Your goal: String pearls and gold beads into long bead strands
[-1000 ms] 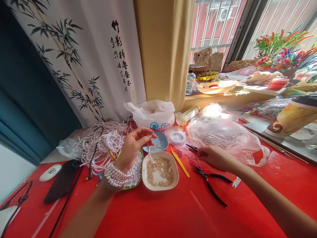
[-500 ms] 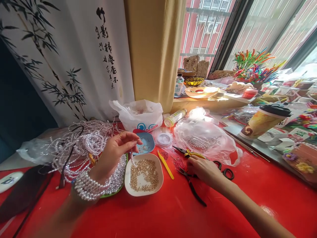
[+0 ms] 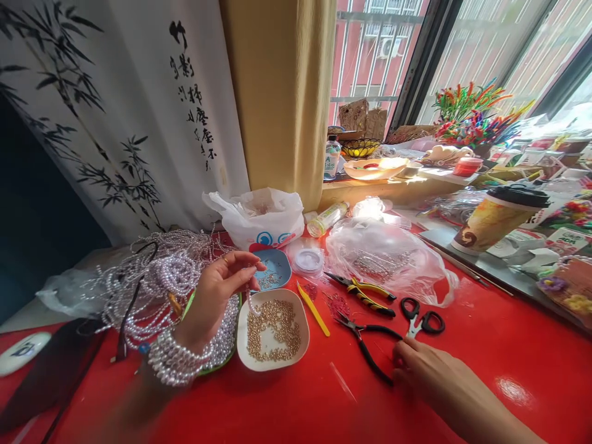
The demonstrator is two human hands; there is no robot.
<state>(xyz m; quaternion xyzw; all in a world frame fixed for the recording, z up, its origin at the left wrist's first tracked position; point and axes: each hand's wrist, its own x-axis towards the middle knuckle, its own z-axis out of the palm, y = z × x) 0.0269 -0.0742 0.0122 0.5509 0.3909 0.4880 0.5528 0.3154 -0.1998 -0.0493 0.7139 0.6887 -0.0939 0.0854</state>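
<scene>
Red gloss is covering the tabletop [image 3: 305,404], and above it we are pinching a short bead strand [image 3: 251,303] in our left hand [image 3: 211,296], thumb and fingertips pressed together. The strand is hanging over the far left corner of a cream dish [image 3: 304,338] that is holding gold beads [image 3: 284,336]; whether its lower end is touching them, we cannot tell. Behind that, a blue dish [image 3: 279,257] is holding small loose bits. Pearly loops [image 3: 178,365] are circling our left wrist, just beside a green-rimmed tray of silvery beads [image 3: 226,333].

Our right hand [image 3: 423,364] is resting low at the right, its fingers curled inward near the handles of the black-handled pliers [image 3: 370,359] and the scissors [image 3: 417,322]; we cannot tell whether they are gripping anything. Beyond those pliers, yellow-and-black pliers [image 3: 370,300] are lying in front of a clear plastic bag [image 3: 393,262]. A yellow tool [image 3: 314,310] is slanting between the cream dish and a scatter of red bits [image 3: 337,304].
</scene>
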